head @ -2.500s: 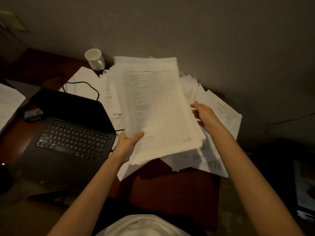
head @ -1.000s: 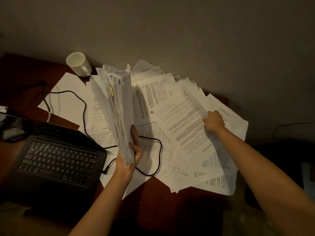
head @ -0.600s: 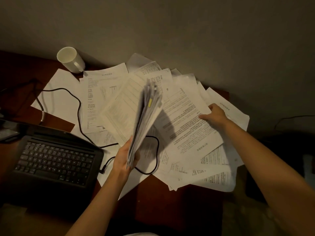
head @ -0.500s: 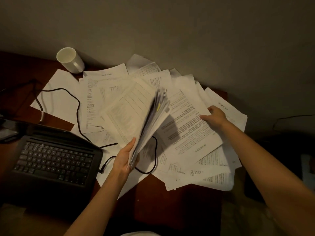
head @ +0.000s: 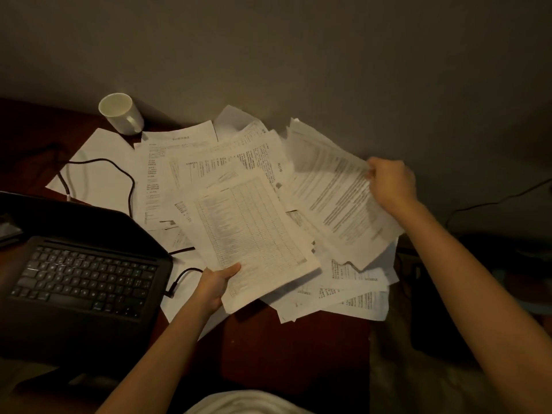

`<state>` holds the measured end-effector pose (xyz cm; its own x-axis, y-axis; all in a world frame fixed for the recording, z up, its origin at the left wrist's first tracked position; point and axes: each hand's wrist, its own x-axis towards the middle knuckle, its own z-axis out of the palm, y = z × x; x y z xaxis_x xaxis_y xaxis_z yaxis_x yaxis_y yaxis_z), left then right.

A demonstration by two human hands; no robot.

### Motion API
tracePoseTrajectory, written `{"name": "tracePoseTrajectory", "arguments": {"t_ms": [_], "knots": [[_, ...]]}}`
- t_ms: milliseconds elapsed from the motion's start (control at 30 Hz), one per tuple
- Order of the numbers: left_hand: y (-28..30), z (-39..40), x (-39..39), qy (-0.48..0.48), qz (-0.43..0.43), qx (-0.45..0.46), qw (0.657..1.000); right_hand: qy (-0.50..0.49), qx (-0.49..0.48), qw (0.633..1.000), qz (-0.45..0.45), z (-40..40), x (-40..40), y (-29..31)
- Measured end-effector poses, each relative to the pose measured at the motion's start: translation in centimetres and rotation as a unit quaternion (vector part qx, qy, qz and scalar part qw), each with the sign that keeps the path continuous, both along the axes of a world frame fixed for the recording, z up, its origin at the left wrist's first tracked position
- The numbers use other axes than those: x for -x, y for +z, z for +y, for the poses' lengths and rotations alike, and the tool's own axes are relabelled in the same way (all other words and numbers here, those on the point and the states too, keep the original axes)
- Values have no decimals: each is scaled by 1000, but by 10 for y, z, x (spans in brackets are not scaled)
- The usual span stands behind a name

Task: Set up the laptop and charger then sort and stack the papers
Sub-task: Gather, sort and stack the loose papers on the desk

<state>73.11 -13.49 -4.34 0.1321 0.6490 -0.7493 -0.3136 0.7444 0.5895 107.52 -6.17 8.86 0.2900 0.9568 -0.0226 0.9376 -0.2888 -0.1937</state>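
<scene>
The left hand (head: 215, 286) grips the near corner of a gathered stack of papers (head: 251, 231), thumb on top, held flat just above the desk (head: 298, 348), while the right hand (head: 389, 182) pinches the far edge of a single lifted sheet (head: 337, 198). The stack's long axis runs from the near left toward the far wall, its table-printed face up. The laptop (head: 80, 273) sits open with its charger cable (head: 179, 276) at its side, so setup looks done, but many loose papers (head: 352, 291) remain spread around, leaving sorting roughly midway
</scene>
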Motion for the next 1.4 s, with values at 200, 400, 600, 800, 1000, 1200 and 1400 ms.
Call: {"name": "tracePoseTrajectory", "arguments": {"t_ms": [200, 400, 600, 800, 1000, 1200, 1400], "knots": [[-6, -4, 1, -17, 19, -19, 1000, -6, -114, 993, 10, 1, 27, 62], [-8, -6, 1, 10, 20, -19, 1000, -60, -156, 954, 248, 1, 55, 92], [-8, -8, 3, 100, -64, 29, 993, -132, 34, 885, 445, -7, 103, -6], [-13, -6, 11, 105, -120, 37, 987, -79, 225, 917, 321, -31, 134, -103], [-21, -7, 5, 65, 33, 27, 997, -2, 272, 933, 236, -27, 146, -118], [-27, -9, -5, 134, 40, 45, 989, -67, 173, 966, 181, 24, 133, -115], [-33, -7, -8, 169, 54, 55, 983, -186, 127, 907, 356, 83, 122, -111]]}}
